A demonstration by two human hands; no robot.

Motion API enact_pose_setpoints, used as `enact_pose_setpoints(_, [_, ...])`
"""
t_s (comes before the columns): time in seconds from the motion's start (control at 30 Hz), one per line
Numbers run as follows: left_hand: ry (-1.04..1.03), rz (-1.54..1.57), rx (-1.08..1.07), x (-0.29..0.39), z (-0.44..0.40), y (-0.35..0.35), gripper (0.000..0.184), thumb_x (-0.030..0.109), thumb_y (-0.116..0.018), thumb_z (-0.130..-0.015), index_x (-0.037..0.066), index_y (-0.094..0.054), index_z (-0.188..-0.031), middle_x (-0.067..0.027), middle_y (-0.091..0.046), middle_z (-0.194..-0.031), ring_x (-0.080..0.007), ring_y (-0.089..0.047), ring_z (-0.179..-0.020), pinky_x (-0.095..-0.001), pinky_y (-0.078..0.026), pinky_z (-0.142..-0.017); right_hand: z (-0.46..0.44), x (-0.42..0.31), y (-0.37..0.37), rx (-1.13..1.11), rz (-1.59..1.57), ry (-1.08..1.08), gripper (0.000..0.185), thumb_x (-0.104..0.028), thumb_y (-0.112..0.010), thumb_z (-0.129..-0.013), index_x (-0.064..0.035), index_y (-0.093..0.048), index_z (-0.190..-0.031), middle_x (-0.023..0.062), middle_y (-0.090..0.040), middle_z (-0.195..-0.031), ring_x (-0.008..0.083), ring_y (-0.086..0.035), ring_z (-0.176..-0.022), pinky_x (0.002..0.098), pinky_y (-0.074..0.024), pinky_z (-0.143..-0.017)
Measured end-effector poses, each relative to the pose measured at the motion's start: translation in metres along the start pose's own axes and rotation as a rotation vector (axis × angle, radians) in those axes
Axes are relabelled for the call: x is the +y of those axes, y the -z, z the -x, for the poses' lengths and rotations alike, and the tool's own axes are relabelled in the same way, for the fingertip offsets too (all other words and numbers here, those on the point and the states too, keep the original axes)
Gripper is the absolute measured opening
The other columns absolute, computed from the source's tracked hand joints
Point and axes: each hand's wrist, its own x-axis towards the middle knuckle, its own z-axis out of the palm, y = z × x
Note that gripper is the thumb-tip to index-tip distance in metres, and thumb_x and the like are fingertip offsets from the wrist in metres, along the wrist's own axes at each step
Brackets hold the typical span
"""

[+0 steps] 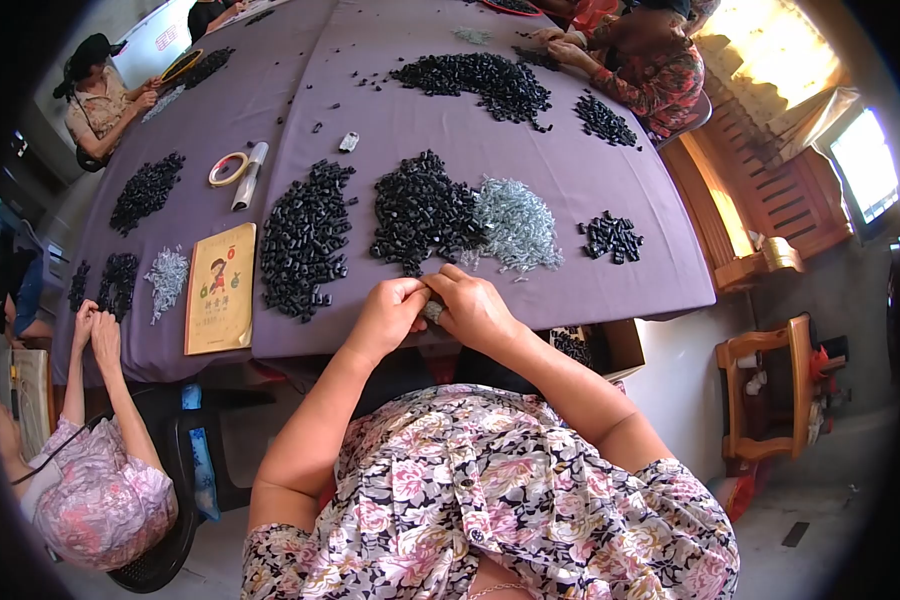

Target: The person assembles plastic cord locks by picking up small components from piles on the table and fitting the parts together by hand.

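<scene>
Fingertips of the left hand (394,312) are drawn together, their contents hidden; the right hand (477,310), touching them, curls over pale pieces (432,311), probably to keep these handy. From left: a notebook (220,292), cover marked 拼音簿, finer print illegible; the long black pile (307,240); the middle black pile (423,210), touching the clear pile (515,222), presumably for short reaches; at right, the small black pile (611,238), apart, perhaps to stay unmixed.
</scene>
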Motion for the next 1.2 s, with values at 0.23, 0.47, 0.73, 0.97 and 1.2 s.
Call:
enact_pose_setpoints(0.23, [0.060,0.062,-0.011,0.003,-0.001,0.001,0.023,0.015,-0.055,-0.101,0.000,-0.072,-0.096,0.0008,-0.067,-0.077,-0.0053,-0.060,-0.059,-0.0207,-0.051,-0.056,0.001,-0.002,0.004,-0.005,-0.018,-0.003,0.033,-0.011,-0.069,-0.077,-0.0022,-0.065,-0.108,0.0162,-0.062,-0.092,0.0403,-0.066,-0.084,0.0474,-0.0536,-0.074])
enact_pose_setpoints(0.47, [0.048,0.091,-0.004,0.004,0.001,0.000,0.026,0.020,-0.054,-0.102,0.004,-0.070,-0.090,0.0027,-0.065,-0.076,-0.0043,-0.058,-0.062,-0.0200,-0.050,-0.057,0.001,-0.005,0.002,-0.038,0.090,-0.005,0.029,-0.011,-0.070,-0.077,-0.0023,-0.064,-0.104,0.0150,-0.062,-0.092,0.0371,-0.067,-0.080,0.0450,-0.0553,-0.072])
enact_pose_setpoints(0.73, [-0.002,0.059,0.039,0.002,0.003,-0.002,0.026,0.019,-0.052,-0.101,0.004,-0.069,-0.086,0.0030,-0.063,-0.074,-0.0044,-0.058,-0.063,-0.0212,-0.050,-0.057,0.000,-0.011,0.000,-0.040,0.163,0.020,0.026,-0.014,-0.071,-0.077,-0.0020,-0.061,-0.098,0.0148,-0.062,-0.090,0.0354,-0.068,-0.077,0.0434,-0.0559,-0.069])
enact_pose_setpoints(0.97, [0.000,0.067,0.080,0.001,0.003,-0.007,0.028,0.019,-0.052,-0.102,0.003,-0.066,-0.083,0.0043,-0.059,-0.070,-0.0043,-0.054,-0.061,-0.0221,-0.048,-0.055,-0.002,-0.007,-0.001,-0.049,0.172,0.037,0.023,-0.010,-0.070,-0.075,-0.0016,-0.060,-0.095,0.0150,-0.061,-0.089,0.0354,-0.068,-0.078,0.0432,-0.0561,-0.069])
enact_pose_setpoints(1.2, [-0.063,-0.108,0.129,-0.005,0.003,-0.006,0.025,0.016,-0.054,-0.101,0.002,-0.065,-0.083,0.0024,-0.061,-0.070,-0.0047,-0.055,-0.060,-0.0223,-0.046,-0.055,-0.004,-0.009,-0.005,-0.040,0.178,0.037,0.023,-0.009,-0.068,-0.076,-0.0019,-0.060,-0.096,0.0145,-0.062,-0.089,0.0346,-0.068,-0.078,0.0423,-0.0565,-0.068])
